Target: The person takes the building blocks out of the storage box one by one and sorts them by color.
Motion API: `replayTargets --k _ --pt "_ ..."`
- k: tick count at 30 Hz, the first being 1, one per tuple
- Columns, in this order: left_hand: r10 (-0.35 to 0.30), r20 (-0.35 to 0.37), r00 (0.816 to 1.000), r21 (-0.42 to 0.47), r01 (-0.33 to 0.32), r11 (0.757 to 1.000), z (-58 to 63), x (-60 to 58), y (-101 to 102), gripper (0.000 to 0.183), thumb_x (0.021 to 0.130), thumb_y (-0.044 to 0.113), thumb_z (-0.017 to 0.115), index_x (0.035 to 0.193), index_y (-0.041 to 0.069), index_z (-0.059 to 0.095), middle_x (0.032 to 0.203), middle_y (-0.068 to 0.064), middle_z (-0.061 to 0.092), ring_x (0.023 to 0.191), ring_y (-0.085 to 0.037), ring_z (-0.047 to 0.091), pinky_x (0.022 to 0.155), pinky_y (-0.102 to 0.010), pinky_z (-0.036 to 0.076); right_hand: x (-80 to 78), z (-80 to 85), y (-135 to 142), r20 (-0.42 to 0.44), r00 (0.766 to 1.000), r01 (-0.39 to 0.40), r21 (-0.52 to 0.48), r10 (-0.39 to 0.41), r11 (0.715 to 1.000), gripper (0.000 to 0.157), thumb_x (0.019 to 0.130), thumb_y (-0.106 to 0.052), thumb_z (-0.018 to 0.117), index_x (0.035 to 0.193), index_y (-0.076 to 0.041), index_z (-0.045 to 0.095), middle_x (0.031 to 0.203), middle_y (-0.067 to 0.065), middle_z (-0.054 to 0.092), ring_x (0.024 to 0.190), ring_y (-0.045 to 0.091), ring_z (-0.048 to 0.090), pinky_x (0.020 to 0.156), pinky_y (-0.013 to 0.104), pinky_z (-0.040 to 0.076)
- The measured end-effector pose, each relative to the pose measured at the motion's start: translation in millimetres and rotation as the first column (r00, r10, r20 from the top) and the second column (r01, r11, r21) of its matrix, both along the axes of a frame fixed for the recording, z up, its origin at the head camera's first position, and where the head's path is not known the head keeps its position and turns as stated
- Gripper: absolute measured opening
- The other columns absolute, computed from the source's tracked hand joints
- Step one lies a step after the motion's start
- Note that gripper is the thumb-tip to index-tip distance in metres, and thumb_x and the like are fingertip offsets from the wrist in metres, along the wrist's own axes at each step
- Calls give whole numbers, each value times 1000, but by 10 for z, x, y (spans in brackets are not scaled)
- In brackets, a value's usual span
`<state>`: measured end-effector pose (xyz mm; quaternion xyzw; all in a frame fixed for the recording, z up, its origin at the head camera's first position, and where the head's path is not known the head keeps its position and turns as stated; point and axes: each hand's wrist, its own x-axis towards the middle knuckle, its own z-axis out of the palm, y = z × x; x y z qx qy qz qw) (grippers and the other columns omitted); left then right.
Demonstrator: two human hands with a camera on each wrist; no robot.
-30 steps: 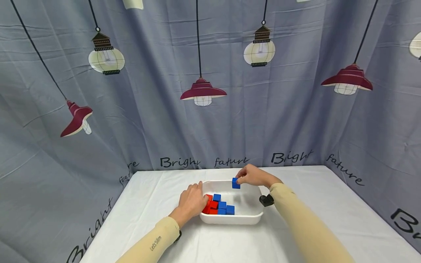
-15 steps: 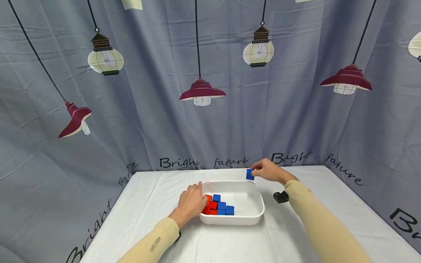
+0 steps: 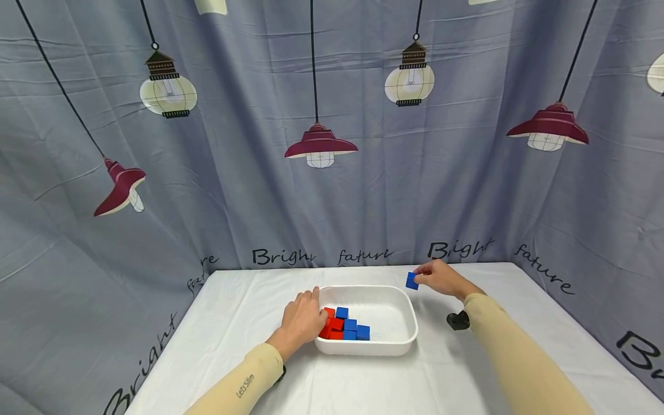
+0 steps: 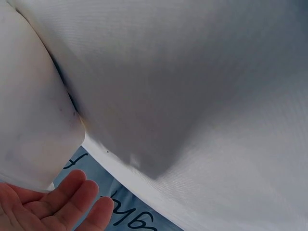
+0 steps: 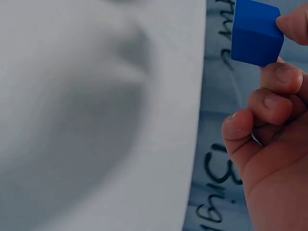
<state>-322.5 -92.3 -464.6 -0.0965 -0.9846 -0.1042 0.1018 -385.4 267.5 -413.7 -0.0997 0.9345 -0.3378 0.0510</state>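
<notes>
A white plastic tray (image 3: pixel 363 347) sits on the table. My left hand (image 3: pixel 302 315) grips its left rim, thumb over the inside and fingers along the outside. In the left wrist view those fingers (image 4: pixel 72 197) lie beside the tray's outer wall (image 4: pixel 33 106). Several red cubes (image 3: pixel 337 324) fill the tray's left end, with several blue cubes (image 3: pixel 350 324) right beside them. Beyond the tray's far right corner, my right hand (image 3: pixel 441 278) pinches a blue cube (image 3: pixel 411 280) above the table. The right wrist view shows that cube (image 5: pixel 256 33) between thumb and fingertips.
White cloth covers the table (image 3: pixel 332 386). A grey curtain (image 3: pixel 249 173) printed with lamps and lettering hangs behind and at both sides. A black wrist device (image 3: pixel 459 320) hangs under the right sleeve.
My right hand has carried the blue cube rightward from over the tray's far edge, out past its far right corner, dipping slightly lately. The left hand and the tray stay put.
</notes>
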Motion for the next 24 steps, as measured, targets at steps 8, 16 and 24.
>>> replayTargets --k 8,16,24 --pt "-1 5 1000 -2 1 1000 6 6 -1 62 94 32 57 145 -2 49 129 -15 63 112 -29 60 94 -47 53 -12 -250 141 11 999 46 -32 -46 998 40 94 -25 64 121 4 69 111 14 71 99 25 61 89 44 53" --pt "-2 -4 1000 3 2 1000 3 11 1 61 94 31 59 145 -2 50 126 -16 64 109 -29 61 93 -48 53 -25 -415 199 27 998 61 -34 -60 998 41 92 -23 67 119 7 68 109 16 70 97 26 58 86 43 49" --pt "9 20 1000 14 -10 1000 19 25 10 62 94 31 60 146 -1 48 129 -16 63 112 -29 60 96 -48 52 10 -524 198 68 994 89 -24 -87 996 40 88 -18 67 120 5 69 107 14 70 94 24 58 85 39 49"
